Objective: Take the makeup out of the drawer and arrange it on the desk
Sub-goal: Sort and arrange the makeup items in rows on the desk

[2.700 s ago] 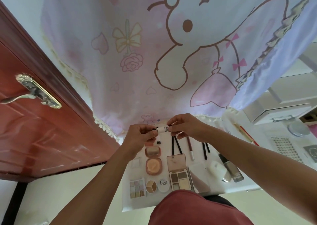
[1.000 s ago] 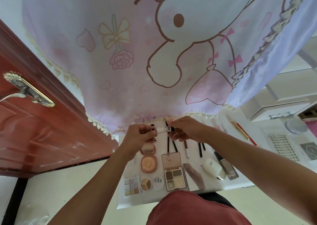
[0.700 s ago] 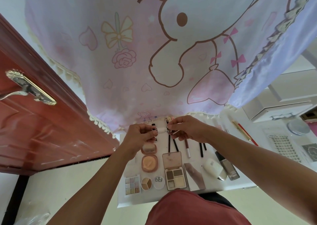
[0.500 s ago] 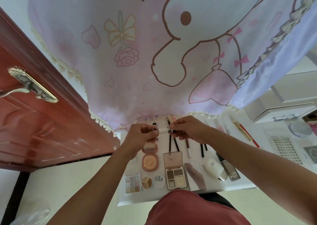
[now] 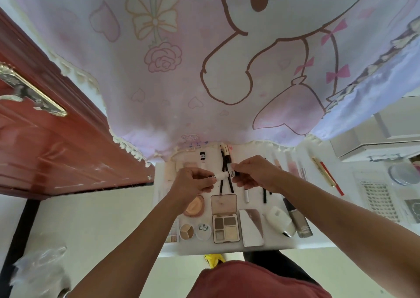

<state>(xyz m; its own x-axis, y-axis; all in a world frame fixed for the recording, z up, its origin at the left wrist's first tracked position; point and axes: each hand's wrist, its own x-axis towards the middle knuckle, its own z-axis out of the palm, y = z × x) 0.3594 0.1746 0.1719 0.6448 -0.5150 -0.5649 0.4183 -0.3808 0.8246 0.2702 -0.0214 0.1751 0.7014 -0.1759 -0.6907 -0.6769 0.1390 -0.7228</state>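
pastel palette (image 5: pixel 173 231) half hidden by left forearm, peach compact (image 5: pixel 195 206) partly covered, tube (image 5: pixel 223 174) ends buried in fingers (image 5: pixel 236 167)

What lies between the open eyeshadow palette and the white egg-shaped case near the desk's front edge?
In the head view, a rectangular mirror-like compact lies flat between the open eyeshadow palette and the white egg-shaped case; nothing else sits there.

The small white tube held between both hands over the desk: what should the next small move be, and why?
Probably lower the small white tube onto the bare patch of the desk just beneath it. Both the left hand and the right hand pinch its ends above the surface, while the eyeshadow palette and other makeup already lie in neat rows, so setting it down in line fits.
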